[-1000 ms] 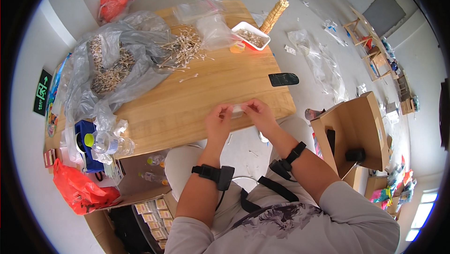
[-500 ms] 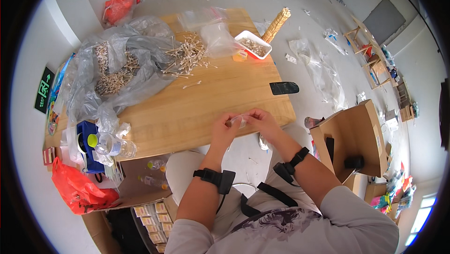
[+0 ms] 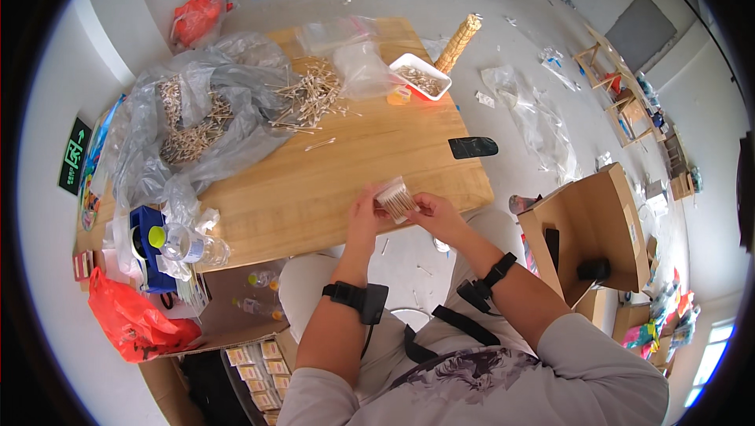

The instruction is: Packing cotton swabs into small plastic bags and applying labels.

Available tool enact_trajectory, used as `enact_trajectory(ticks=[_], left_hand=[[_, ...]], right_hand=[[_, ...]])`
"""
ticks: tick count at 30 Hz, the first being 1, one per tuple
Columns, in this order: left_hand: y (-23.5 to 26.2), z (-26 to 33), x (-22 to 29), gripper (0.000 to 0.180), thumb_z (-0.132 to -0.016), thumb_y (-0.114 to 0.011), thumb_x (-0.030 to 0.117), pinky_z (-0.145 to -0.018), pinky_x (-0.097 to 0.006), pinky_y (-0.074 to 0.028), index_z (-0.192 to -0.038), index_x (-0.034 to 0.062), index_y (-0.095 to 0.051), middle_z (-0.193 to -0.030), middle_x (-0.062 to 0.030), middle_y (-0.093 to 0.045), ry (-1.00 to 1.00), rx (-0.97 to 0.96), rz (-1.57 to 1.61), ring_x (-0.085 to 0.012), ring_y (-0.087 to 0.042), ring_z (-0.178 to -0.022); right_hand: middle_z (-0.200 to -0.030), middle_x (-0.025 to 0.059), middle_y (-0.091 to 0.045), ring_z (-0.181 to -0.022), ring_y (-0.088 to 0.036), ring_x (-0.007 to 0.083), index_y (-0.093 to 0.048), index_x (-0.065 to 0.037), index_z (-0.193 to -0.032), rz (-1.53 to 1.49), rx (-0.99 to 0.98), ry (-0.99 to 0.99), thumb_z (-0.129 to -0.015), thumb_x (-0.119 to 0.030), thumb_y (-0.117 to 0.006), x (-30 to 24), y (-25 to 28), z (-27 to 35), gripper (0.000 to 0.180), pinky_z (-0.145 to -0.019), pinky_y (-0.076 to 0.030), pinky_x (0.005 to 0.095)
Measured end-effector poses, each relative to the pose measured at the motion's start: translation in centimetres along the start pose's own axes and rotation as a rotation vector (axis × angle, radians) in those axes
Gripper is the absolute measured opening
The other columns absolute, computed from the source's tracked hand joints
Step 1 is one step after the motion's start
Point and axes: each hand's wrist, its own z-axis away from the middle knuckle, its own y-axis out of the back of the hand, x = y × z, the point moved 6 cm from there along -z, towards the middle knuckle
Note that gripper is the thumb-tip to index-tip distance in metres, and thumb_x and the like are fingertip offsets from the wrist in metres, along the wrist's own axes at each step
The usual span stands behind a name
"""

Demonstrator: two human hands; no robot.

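A small clear packet of cotton swabs (image 3: 395,198) is grasped between both hands at the near edge of the worktop (image 3: 314,182): the left hand (image 3: 363,217) is closed on its left side, the right hand (image 3: 437,215) is closed on its right side. The packet is seen as a short bundle of pale sticks in transparent wrap, tilted. One packet is held. Farther in, one loose heap of swabs (image 3: 308,97) is spread beside one large crumpled clear bag (image 3: 197,123) at the left edge. One white tray (image 3: 420,77) is set near the far right corner, and one black phone (image 3: 473,147) is laid at the right edge.
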Motion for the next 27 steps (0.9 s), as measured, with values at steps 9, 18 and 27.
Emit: enact_trajectory(ticks=[9,18,27], left_hand=[[-1.0,0.6,1.2,0.024,-0.097,-0.066,0.014,-0.075,-0.025,-0.050,-0.117,0.0019,-0.065,-0.100,-0.0030,-0.068,-0.224,-0.059,-0.338,-0.0076,-0.060,-0.088],[-2.0,1.2,1.3,0.026,-0.099,-0.064,0.022,-0.079,-0.027,-0.053,-0.116,0.0021,-0.066,-0.102,-0.0044,-0.069,-0.026,-0.116,-0.009,-0.0102,-0.064,-0.089],[-1.4,1.1,1.2,0.025,-0.098,-0.064,0.025,-0.073,-0.028,-0.054,-0.106,0.0006,-0.068,-0.096,-0.0048,-0.070,-0.063,-0.080,-0.234,-0.0114,-0.066,-0.082]], right_hand=[[-0.099,0.0029,-0.068,-0.085,-0.064,0.0089,-0.062,0.002,-0.115,-0.182,0.016,-0.072,-0.096,-0.018,-0.068,-1.1,-0.1,1.3,0.028,-0.077,-0.052,0.0235],[-0.098,0.0012,-0.068,-0.084,-0.063,0.0066,-0.063,0.000,-0.115,-0.229,0.011,-0.052,-0.096,-0.019,-0.069,-0.5,0.0,1.4,0.028,-0.074,-0.050,0.0221],[-0.098,0.0010,-0.069,-0.085,-0.065,0.0092,-0.064,-0.004,-0.115,-0.177,-0.038,-0.107,-0.098,-0.028,-0.065,-0.5,-0.6,1.9,0.030,-0.076,-0.050,0.0255]])
